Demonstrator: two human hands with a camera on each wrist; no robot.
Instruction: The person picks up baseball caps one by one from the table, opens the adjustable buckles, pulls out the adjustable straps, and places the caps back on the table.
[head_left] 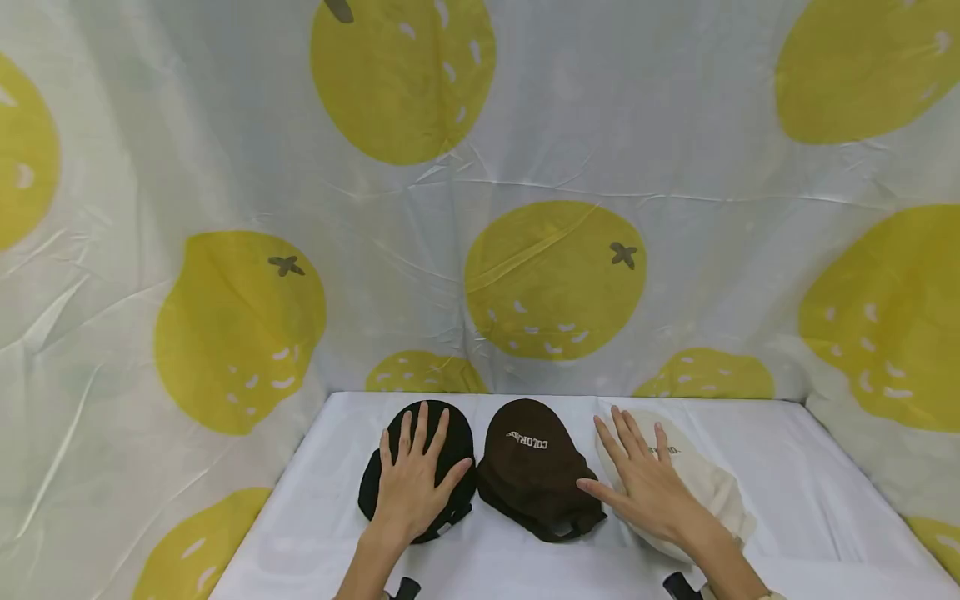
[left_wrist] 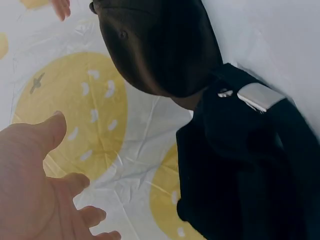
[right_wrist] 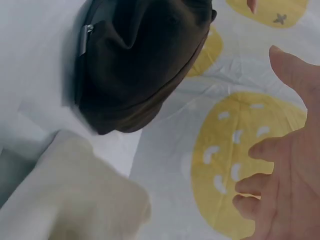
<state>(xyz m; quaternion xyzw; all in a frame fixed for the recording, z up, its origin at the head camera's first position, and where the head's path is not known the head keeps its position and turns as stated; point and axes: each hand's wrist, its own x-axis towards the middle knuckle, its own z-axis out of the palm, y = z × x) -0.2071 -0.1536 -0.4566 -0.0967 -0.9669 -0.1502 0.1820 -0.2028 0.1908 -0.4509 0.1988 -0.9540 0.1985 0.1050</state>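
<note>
Three baseball caps lie side by side: a black cap (head_left: 459, 429) on the left, a dark brown cap (head_left: 525, 467) with pale lettering in the middle, and a cream cap (head_left: 716, 487) on the right. My left hand (head_left: 411, 492), fingers spread, overlaps the black cap in the head view. In the left wrist view that hand (left_wrist: 35, 185) shows apart from the black cap (left_wrist: 240, 175) and its metal strap buckle (left_wrist: 260, 95). My right hand (head_left: 648, 492) is spread too, over the cream cap, its thumb towards the brown cap's edge. Neither hand holds anything.
The caps are on a table with a white cover (head_left: 300, 517). Behind it and at both sides hangs a pale curtain (head_left: 405, 275) printed with yellow lemons. Dark wrist-worn parts (head_left: 407, 588) show by both wrists.
</note>
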